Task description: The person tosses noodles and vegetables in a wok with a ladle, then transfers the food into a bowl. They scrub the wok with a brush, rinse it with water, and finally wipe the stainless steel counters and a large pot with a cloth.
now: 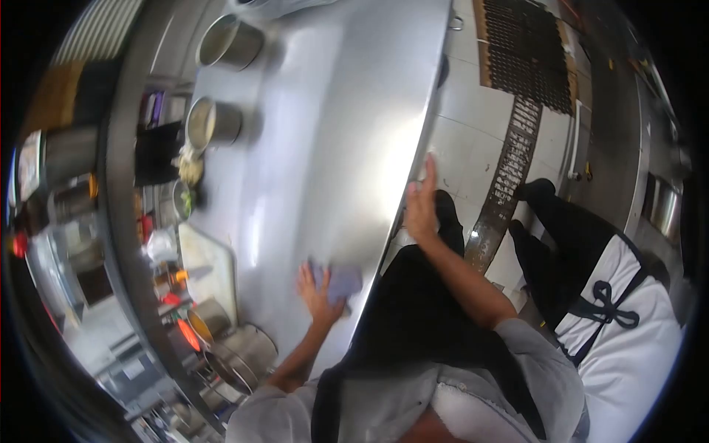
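My left hand (319, 299) presses a purple cloth (343, 283) against the steel tabletop (317, 177), near the front edge. The fingers lie over the cloth's left side, and the thumb is by its lower edge. The cloth and fingertips are a little blurred. My right hand (422, 210) is beside the table's front edge, with its fingers stretched out and nothing in it.
Two metal pots (230, 43) (213, 124) stand along the table's far side. Nearby are a white cutting board (208, 273) with a knife (198, 272) and a large pot (242, 359). A person in a white apron (628, 332) stands behind me at right.
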{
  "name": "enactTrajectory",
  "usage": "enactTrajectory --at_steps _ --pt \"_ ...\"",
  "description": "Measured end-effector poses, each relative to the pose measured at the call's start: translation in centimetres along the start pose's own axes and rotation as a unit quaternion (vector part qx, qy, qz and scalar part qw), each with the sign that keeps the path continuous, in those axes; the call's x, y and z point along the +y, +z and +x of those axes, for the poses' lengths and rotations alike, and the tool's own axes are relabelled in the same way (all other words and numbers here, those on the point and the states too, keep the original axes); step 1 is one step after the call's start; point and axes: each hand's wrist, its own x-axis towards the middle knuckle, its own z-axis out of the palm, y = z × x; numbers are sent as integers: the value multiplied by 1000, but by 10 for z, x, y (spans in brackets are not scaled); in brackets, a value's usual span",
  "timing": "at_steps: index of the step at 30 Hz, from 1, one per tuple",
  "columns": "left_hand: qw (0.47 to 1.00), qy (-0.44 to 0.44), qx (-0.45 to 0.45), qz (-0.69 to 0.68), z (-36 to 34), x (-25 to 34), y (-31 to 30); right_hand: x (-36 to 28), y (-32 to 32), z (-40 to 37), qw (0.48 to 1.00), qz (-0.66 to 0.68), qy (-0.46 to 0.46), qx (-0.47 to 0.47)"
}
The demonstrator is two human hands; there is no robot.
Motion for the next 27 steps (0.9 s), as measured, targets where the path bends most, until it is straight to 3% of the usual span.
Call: enactTrajectory --at_steps 3,6,7,8,11,13,15,17,18,19,21,22,24,25,26,27 --pt "983 161 90 -21 220 51 0 -13 22 -12 984 148 88 35" --pt "948 276 156 -11 451 121 10 7 34 -14 913 370 165 57" --pt "924 301 235 -12 519 149 18 19 32 -14 921 353 161 42" --pt "919 307 242 57 563 179 15 24 23 -13 925 342 160 44" --pt "923 301 241 0 710 237 28 11 -3 1 937 301 175 -38" --pt "922 301 243 -32 734 259 37 19 -20 9 949 243 185 -81" --pt "910 369 186 -30 730 276 49 41 -45 9 951 177 254 -15" --pt "875 437 203 -54 636 275 41 61 -86 7 953 111 281 20" --pt "875 460 149 -13 601 265 50 77 -106 2 951 82 295 46" --pt "838 502 199 -76 542 247 43 88 -126 -5 947 53 309 68" --pt "876 480 36 -19 432 204 19 84 -156 -15 951 21 293 97" --pt "876 466 27 -121 371 174 25 74 -164 -19 955 6 275 110" --pt "897 433 -41 -79 236 111 33 62 -171 -32 957 14 262 121" --pt "921 366 -116 -60 172 101 9 55 -170 -36 958 17 259 125" --pt "930 339 -100 -101 103 69 19 45 -162 -40 964 22 242 107" --pt "909 333 -194 -156 48 41 16 34 -147 -46 969 41 229 83"
